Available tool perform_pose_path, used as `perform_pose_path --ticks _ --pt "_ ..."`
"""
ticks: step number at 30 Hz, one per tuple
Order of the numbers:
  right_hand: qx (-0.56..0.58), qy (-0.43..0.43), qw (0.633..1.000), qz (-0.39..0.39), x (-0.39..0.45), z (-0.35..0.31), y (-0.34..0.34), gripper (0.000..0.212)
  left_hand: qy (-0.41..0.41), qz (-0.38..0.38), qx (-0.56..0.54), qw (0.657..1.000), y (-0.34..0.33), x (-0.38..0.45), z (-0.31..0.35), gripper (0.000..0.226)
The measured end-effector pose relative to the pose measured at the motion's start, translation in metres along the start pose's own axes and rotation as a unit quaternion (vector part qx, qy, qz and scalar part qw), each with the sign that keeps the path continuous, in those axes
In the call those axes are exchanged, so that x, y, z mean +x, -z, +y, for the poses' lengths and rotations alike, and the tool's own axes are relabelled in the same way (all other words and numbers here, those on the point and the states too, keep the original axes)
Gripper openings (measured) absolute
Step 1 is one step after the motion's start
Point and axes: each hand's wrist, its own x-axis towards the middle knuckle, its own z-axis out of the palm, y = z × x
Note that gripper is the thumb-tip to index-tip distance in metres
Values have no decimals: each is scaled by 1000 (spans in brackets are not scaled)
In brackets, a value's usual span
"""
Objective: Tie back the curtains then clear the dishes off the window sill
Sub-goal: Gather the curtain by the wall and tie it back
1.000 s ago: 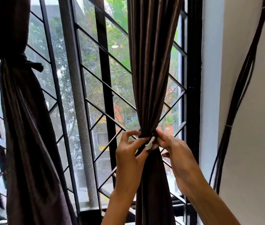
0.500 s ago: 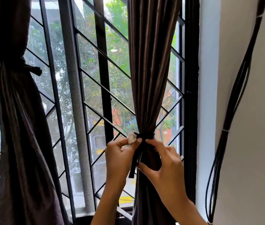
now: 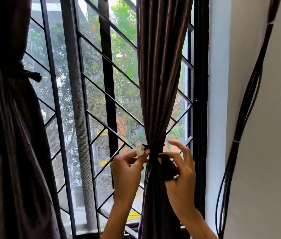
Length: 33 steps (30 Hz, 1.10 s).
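Black window grille (image 3: 101, 100) of diagonal bars right behind everything, green trees beyond the glass. Off to the right, a bundle of black cables (image 3: 244, 118) hanging down the pale wall (image 3: 265, 152). At far left, a second curtain (image 3: 15, 135) already cinched with its own dark tie.

Right curtain (image 3: 160, 83): dark brown, satiny, falling in tight vertical pleats, gathered to a narrow waist by a thin black tie-back (image 3: 155, 150). A small white tab (image 3: 140, 150) at the tie's left end.

Left hand (image 3: 127, 171) pinching that white tab between thumb and forefinger, other fingers curled. Right hand (image 3: 181, 171) on the right of the gather, thumb and forefinger nipping the tie at the band, remaining fingers fanned loose; dark loose end draped across its palm.

Compared with half a second ago: right hand now higher, up at the band instead of below it, fingers spread wider. Left hand in much the same spot.
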Motion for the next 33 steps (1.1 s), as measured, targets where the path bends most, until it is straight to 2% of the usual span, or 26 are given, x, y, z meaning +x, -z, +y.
perform_pose_path --ticks 2,4,5,9,11,14,18,20,23,27,30,33 --pt "87 -52 995 -1 4 2 1 27 -92 41 85 991 -2 -3 -2 18" --pt "95 -74 993 5 6 5 0 28 -175 59 122 975 -4 -7 -2 9" --pt "91 -89 992 8 6 8 -1 29 -208 64 135 967 -5 -8 -2 15" --pt "81 -125 988 27 13 8 -2 22 -329 39 161 930 -6 -9 -5 24" --pt "90 -118 989 28 17 5 0 20 -362 10 187 913 -5 -7 -3 29" --pt "64 -97 993 22 19 6 2 24 -360 -15 211 909 -5 -5 -3 27" --pt "29 -23 999 -5 18 7 5 17 -333 5 210 919 -3 -4 -5 16" --pt "21 11 1000 -14 17 8 8 17 -341 0 212 916 -1 -3 -7 19" --pt "-9 78 997 0 14 12 12 29 -353 -11 196 915 1 -3 -11 21" --pt "-41 131 990 20 13 19 10 19 -346 -10 160 924 0 -2 -9 21" --pt "-71 143 986 38 15 19 6 22 -307 24 135 942 -3 -2 -7 19" --pt "-113 204 972 43 15 19 3 18 -198 73 49 976 -8 -3 -5 20"
